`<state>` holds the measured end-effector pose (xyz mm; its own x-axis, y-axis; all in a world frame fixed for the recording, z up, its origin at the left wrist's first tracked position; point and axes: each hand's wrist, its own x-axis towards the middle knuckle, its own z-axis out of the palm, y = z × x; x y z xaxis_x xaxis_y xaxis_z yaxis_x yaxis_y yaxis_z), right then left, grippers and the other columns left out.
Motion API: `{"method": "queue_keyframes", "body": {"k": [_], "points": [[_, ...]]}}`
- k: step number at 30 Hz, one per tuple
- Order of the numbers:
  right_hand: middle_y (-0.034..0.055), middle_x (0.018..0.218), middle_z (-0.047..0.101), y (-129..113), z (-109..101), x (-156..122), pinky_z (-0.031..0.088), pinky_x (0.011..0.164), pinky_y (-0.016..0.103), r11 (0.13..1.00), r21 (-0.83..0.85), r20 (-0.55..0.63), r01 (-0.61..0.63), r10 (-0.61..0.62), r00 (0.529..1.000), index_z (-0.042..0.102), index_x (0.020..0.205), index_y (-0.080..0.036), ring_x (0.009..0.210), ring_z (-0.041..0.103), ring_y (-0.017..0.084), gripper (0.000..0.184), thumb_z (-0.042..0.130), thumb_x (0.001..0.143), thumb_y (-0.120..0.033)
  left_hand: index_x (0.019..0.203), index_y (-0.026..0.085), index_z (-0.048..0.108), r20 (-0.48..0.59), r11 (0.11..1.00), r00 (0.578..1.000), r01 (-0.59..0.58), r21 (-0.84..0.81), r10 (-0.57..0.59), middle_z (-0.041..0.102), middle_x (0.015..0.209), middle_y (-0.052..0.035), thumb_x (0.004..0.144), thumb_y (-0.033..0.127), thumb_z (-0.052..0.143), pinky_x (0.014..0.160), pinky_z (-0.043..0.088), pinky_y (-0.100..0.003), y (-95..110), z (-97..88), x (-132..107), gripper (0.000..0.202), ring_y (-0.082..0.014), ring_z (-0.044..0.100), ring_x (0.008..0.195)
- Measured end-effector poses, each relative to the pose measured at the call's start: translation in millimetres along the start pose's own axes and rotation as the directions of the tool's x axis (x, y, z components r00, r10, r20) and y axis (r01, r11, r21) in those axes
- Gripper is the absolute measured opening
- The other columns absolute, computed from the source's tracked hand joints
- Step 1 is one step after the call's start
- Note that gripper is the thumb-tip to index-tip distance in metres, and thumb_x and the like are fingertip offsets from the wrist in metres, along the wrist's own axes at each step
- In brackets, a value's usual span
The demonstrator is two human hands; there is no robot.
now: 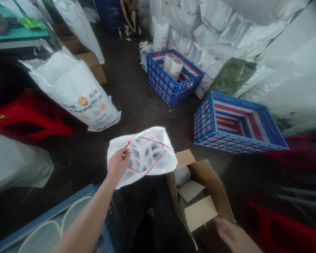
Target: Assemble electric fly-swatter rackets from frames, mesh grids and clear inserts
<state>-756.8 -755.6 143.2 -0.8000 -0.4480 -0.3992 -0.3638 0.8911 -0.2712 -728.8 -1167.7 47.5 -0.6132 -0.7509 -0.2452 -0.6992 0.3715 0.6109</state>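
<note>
My left hand [118, 162] is closed in a pinch on the red string [128, 143] at the left side of an open white woven sack [164, 165]. More of this string crosses the mouth of the sack, and round whitish, ring-like pieces [143, 153] show inside. At the lower right, my slightly blurred right hand [228, 232] is closed at the corner of a tan piece of cardboard [200, 213]. That piece lies over the open cardboard box [213, 179], where another flat piece [191, 190] and a whitish rounded object [183, 175] also show.
Two blue crates with striped linings stand ahead, one [171, 92] with stacked white cylinders [176, 66], the other [242, 119] at right. A printed white sack [81, 91] and red stool [28, 116] are at left. A blue bin [91, 191] is lower left. A person [131, 17] sits far back.
</note>
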Motion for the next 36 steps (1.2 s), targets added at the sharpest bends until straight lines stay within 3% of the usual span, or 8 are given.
{"method": "queue_keyframes", "body": {"k": [3, 8, 11, 14, 18, 23, 29, 36], "points": [[-0.0005, 0.076, 0.065, -41.9, 5.0, 69.4, 0.051, 0.065, 0.026, 0.983, 0.124, 0.114, 0.133, -0.147, 0.983, 0.065, 0.083, -0.024, 0.073, 0.062, 0.016, 0.020, 0.045, 0.086, -0.028, 0.094, 0.016, 0.064, -0.059, 1.000, 0.998, -0.017, 0.022, 0.019, 0.064, 0.100, -0.0079, 0.076, 0.032, 0.049, 0.085, 0.039, -0.031, -3.9, -13.8, 18.0, 0.028, -0.0210, 0.058, 0.088], [0.0069, 0.098, 0.066, -153.2, 3.4, 172.4, 0.046, 0.080, 0.028, 0.824, 0.376, -0.003, 0.423, -0.455, 0.890, 0.065, 0.098, -0.016, 0.089, 0.060, 0.017, 0.032, 0.046, 0.074, -0.007, 0.066, 0.017, 0.066, 0.107, 0.995, 0.992, -0.055, -0.089, 0.065, 0.064, 0.065, -0.0026, 0.065, 0.025, 0.057, 0.068, 0.041, -0.029, -7.6, -8.3, 46.2, 0.012, -0.0192, 0.057, 0.067], [0.0070, 0.095, 0.067, -206.3, 10.3, 212.0, 0.046, 0.080, 0.027, 0.793, 0.444, 0.008, 0.418, -0.469, 0.883, 0.064, 0.104, -0.015, 0.086, 0.061, 0.017, 0.034, 0.051, 0.073, -0.010, 0.065, 0.017, 0.065, 0.171, 0.973, 0.982, -0.038, -0.226, 0.078, 0.057, 0.053, 0.0005, 0.069, 0.030, 0.054, 0.051, 0.038, -0.025, -11.9, 3.0, 48.7, 0.017, -0.0137, 0.049, 0.049], [0.0078, 0.097, 0.067, -236.9, 24.7, 241.5, 0.045, 0.081, 0.027, 0.808, 0.455, 0.001, 0.373, -0.420, 0.908, 0.062, 0.109, -0.013, 0.087, 0.061, 0.016, 0.036, 0.049, 0.076, -0.009, 0.086, 0.017, 0.065, 0.165, 0.931, 0.985, 0.011, -0.364, 0.053, 0.060, 0.062, 0.0005, 0.072, 0.034, 0.049, 0.044, 0.035, -0.023, -18.4, 13.3, 45.3, 0.027, -0.0096, 0.044, 0.042], [0.0079, 0.092, 0.068, -255.9, 42.9, 265.3, 0.045, 0.078, 0.025, 0.828, 0.420, 0.011, 0.371, -0.413, 0.910, 0.061, 0.111, -0.011, 0.082, 0.061, 0.016, 0.037, 0.057, 0.074, -0.013, 0.096, 0.016, 0.063, 0.165, 0.869, 0.985, 0.045, -0.493, 0.043, 0.063, 0.069, -0.0014, 0.073, 0.036, 0.049, 0.041, 0.036, -0.022, -26.4, 21.5, 42.0, 0.034, -0.0079, 0.043, 0.040], [0.0059, 0.078, 0.067, -264.5, 52.7, 271.9, 0.041, 0.072, 0.024, 0.838, 0.345, 0.027, 0.423, -0.459, 0.888, 0.066, 0.075, -0.014, 0.077, 0.059, 0.016, 0.013, 0.053, 0.079, -0.017, 0.090, 0.016, 0.065, 0.172, 0.818, 0.983, 0.052, -0.573, 0.059, 0.064, 0.066, -0.0016, 0.071, 0.035, 0.055, 0.042, 0.035, -0.022, -30.7, 21.5, 42.1, 0.029, -0.0077, 0.043, 0.040], [0.0063, 0.075, 0.063, -263.7, 51.9, 272.7, 0.036, 0.065, 0.026, 0.851, 0.308, 0.065, 0.424, -0.464, 0.883, 0.061, 0.071, -0.014, 0.070, 0.053, 0.016, 0.014, 0.048, 0.079, -0.013, 0.082, 0.017, 0.067, 0.190, 0.763, 0.979, 0.069, -0.643, 0.072, 0.062, 0.058, 0.0005, 0.068, 0.031, 0.060, 0.045, 0.034, -0.022, -32.3, 18.7, 40.5, 0.022, -0.0086, 0.045, 0.042], [-0.0006, 0.065, 0.060, -265.4, 40.5, 272.6, 0.038, 0.063, 0.021, 0.826, 0.463, 0.168, 0.323, -0.439, 0.883, 0.061, 0.066, -0.014, 0.065, 0.053, 0.011, 0.012, 0.055, 0.067, -0.004, 0.079, 0.015, 0.066, 0.245, 0.642, 0.969, 0.172, -0.747, 0.024, 0.060, 0.056, 0.0016, 0.064, 0.028, 0.065, 0.043, 0.032, -0.022, -29.8, 16.8, 37.1, 0.020, -0.0079, 0.044, 0.040]]}}
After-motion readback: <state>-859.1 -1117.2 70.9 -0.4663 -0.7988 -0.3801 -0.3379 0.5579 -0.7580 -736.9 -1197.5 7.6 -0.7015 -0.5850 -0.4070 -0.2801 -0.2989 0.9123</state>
